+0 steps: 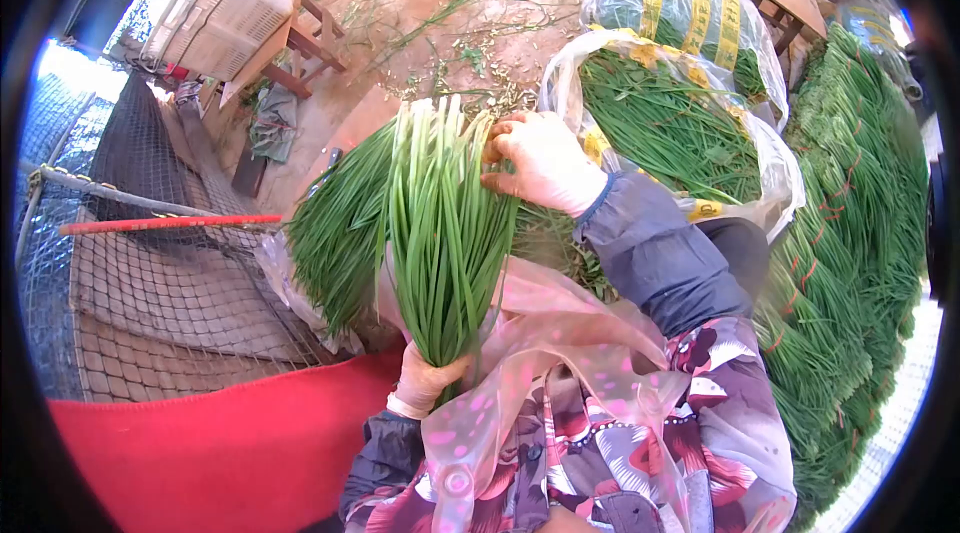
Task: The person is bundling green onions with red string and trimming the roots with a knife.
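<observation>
We are holding a bundle of green stalks (440,233) in front of us, its pale ends pointing away and its leafy end toward the body. Our left hand (430,378) is wrapping its fingers around that near end, wrist low and close in. Our right hand (545,161) is reaching in from the right, elbow bent, its curled fingers resting against the bundle's right side near the pale ends (we cannot tell whether the fingertips are pinching a stalk).

On the left, a second pile of stalks (340,218) is lying right against the bundle, crowding that edge; farther out, a red bar (170,224) is running across dark netting (160,308). A red cloth (220,443) is lying just beside the left forearm. On the right, an open plastic bag (780,178) of greens is standing near the right wrist, narrowing the room there, and a heap of greens (850,253) is stretching past the elbow. Ahead, beyond the pale ends, the floor (450,8) is giving more room, with loose strands lying scattered over it.
</observation>
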Tool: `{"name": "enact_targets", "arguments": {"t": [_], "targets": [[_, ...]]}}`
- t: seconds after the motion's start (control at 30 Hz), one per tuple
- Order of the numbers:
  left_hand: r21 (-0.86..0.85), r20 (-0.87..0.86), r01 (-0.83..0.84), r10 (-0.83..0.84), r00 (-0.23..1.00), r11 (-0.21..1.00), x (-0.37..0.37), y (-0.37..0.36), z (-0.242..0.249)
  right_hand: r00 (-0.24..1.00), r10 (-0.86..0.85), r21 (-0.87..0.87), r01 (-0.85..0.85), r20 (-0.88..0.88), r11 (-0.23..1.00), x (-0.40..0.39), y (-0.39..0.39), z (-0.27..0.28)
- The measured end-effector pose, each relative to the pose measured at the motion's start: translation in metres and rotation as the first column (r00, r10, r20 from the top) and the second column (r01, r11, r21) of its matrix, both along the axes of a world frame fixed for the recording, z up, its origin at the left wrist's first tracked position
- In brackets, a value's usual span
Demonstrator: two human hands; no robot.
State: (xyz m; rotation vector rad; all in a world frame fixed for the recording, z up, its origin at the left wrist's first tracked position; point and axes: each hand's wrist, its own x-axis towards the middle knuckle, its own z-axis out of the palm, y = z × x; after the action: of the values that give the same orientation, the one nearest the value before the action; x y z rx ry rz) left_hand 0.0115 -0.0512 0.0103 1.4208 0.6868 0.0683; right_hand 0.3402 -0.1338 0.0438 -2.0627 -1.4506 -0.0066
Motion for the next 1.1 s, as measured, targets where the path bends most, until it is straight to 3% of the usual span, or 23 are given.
{"name": "enact_targets", "arguments": {"t": [0.1, 0.17, 0.23, 0.3, 0.33, 0.37, 0.4, 0.43, 0.47, 0.5, 0.53, 0.6, 0.63, 0.67, 0.7, 0.73, 0.77, 0.83, 0.9, 0.97, 1.03, 1.1], "targets": [[0.015, -0.028, -0.002, 0.002, 1.000, 1.000, -0.002, -0.001, 0.003, 0.999, -0.018, -0.118, 0.022, 0.040, 0.993, 0.000, 0.006, 0.000], [0.065, -0.028, 0.017, -0.015, 0.999, 0.998, -0.004, 0.001, -0.006, 0.937, -0.117, 0.032, 0.113, 0.328, 0.993, 0.001, 0.014, -0.009], [0.115, -0.034, 0.036, -0.032, 0.999, 0.993, -0.010, 0.007, -0.015, 0.969, -0.063, -0.042, 0.075, 0.240, 0.996, 0.002, 0.016, -0.018], [0.272, -0.044, 0.126, -0.118, 0.992, 0.954, -0.012, 0.015, -0.020, 0.985, 0.173, -0.187, -0.167, 0.015, 0.968, 0.006, 0.024, -0.025], [0.271, -0.046, 0.126, -0.118, 0.992, 0.954, -0.015, 0.018, -0.022, 0.969, 0.247, 0.093, -0.245, -0.021, 0.965, 0.004, 0.027, -0.030], [0.297, -0.030, 0.118, -0.114, 0.993, 0.948, -0.019, 0.018, -0.024, 0.967, 0.251, 0.089, -0.248, -0.028, 0.965, 0.006, 0.022, -0.035], [0.325, -0.012, 0.106, -0.108, 0.994, 0.940, -0.021, 0.019, -0.023, 0.862, 0.195, 0.268, -0.072, -0.467, 0.961, 0.008, 0.007, -0.022], [0.323, -0.015, 0.101, -0.102, 0.995, 0.941, -0.023, 0.020, -0.020, 0.559, 0.195, 0.340, 0.168, -0.806, 0.925, 0.011, -0.007, -0.017], [0.174, -0.082, 0.097, -0.084, 0.993, 0.980, -0.025, 0.020, -0.014, 0.554, 0.197, 0.339, 0.165, -0.809, 0.926, 0.025, -0.021, -0.029], [0.023, -0.149, 0.079, -0.074, 0.986, 0.997, -0.025, 0.019, -0.008, 0.360, 0.392, 0.497, 0.270, -0.847, 0.825, 0.049, -0.039, -0.050], [0.026, -0.098, 0.037, -0.034, 0.995, 0.999, -0.019, 0.014, -0.001, 0.168, 0.586, 0.597, 0.406, -0.793, 0.691, 0.073, -0.055, -0.069], [0.017, -0.091, 0.034, -0.033, 0.995, 0.999, -0.020, 0.017, -0.003, 0.267, 0.234, 0.314, 0.312, -0.935, 0.897, 0.086, -0.071, -0.079], [0.007, -0.085, 0.043, -0.042, 0.995, 0.999, -0.020, 0.018, -0.004, 0.595, -0.295, -0.207, 0.214, -0.748, 0.955, 0.082, -0.079, -0.074], [0.008, -0.082, 0.046, -0.045, 0.996, 0.999, -0.016, 0.021, -0.003, 0.856, -0.504, -0.373, 0.431, -0.120, 0.821, 0.056, -0.074, -0.057], [-0.060, -0.102, 0.035, -0.041, 0.994, 0.998, -0.015, 0.020, -0.001, 0.856, -0.504, -0.380, 0.430, -0.117, 0.819, 0.044, -0.069, -0.048], [-0.126, -0.120, 0.023, -0.038, 0.992, 0.992, -0.016, 0.021, -0.001, 0.812, -0.326, -0.018, 0.364, -0.484, 0.931, 0.033, -0.061, -0.039], [-0.127, -0.127, 0.024, -0.041, 0.991, 0.992, -0.016, 0.020, -0.002, 0.696, -0.002, 0.360, 0.374, -0.718, 0.855, 0.026, -0.057, -0.030], [-0.139, -0.123, 0.033, -0.050, 0.991, 0.990, -0.010, 0.019, -0.002, 0.742, -0.003, 0.325, 0.296, -0.670, 0.898, 0.022, -0.049, -0.001], [-0.122, -0.084, 0.054, -0.065, 0.994, 0.991, 0.001, 0.015, 0.010, 0.947, -0.021, 0.038, 0.035, -0.320, 0.999, 0.021, -0.037, 0.008], [-0.116, -0.052, 0.067, -0.074, 0.996, 0.991, 0.003, 0.012, 0.012, 0.969, 0.044, 0.000, -0.046, -0.244, 0.999, 0.010, -0.023, -0.007], [-0.195, -0.034, 0.054, -0.062, 0.998, 0.979, 0.002, 0.014, 0.012, 0.943, -0.017, -0.102, -0.018, -0.332, 0.995, 0.014, -0.015, -0.024], [-0.168, -0.036, 0.056, -0.063, 0.997, 0.984, 0.003, 0.013, 0.013, 0.973, -0.221, -0.111, 0.213, -0.068, 0.971, 0.020, -0.018, -0.034]]}}
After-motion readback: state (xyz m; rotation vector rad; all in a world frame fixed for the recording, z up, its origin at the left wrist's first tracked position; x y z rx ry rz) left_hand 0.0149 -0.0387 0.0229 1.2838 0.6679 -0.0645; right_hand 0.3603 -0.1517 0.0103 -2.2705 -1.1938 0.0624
